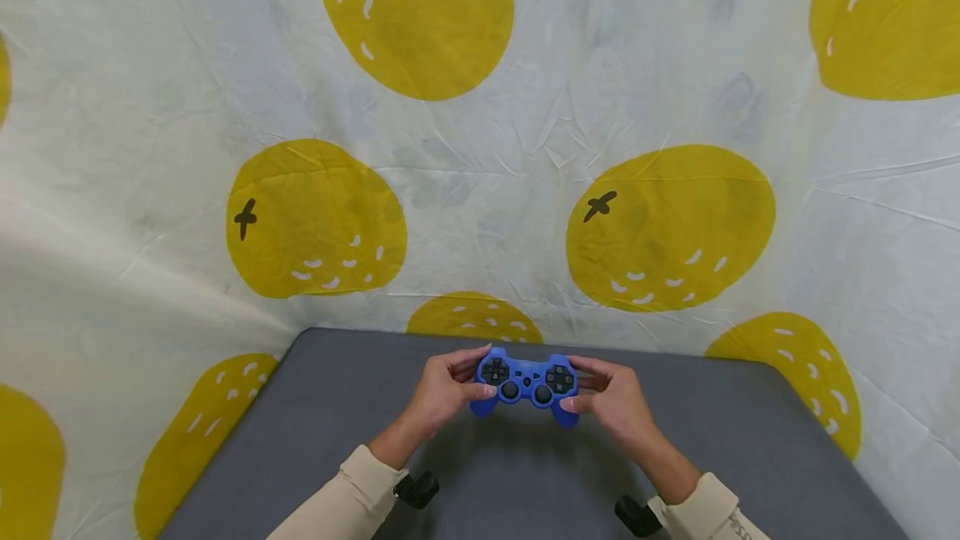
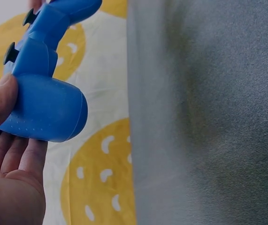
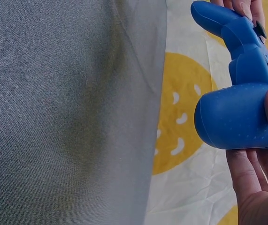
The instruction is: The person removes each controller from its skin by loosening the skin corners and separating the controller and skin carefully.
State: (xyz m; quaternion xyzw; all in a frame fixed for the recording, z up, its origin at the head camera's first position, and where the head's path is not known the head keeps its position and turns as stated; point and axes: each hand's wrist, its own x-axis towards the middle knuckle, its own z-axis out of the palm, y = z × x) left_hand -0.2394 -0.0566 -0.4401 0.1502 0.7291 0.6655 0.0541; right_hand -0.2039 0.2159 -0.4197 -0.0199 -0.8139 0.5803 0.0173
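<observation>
Grey tabletop, matte and finely textured, with rounded far corners. A soft shadow lies across its middle.

creased white fabric backdrop | yellow fruit print | dark grey table

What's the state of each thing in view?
Blue two-handled game controller: held up, buttons visible in head view.
Left hand: gripping the controller's left side.
Right hand: gripping its right side.
Dark grey flat tabletop: partly shadowed below the controller.
White cloth backdrop with yellow fruit prints: hanging, creased.
Beige cloth sleeves: worn.
</observation>
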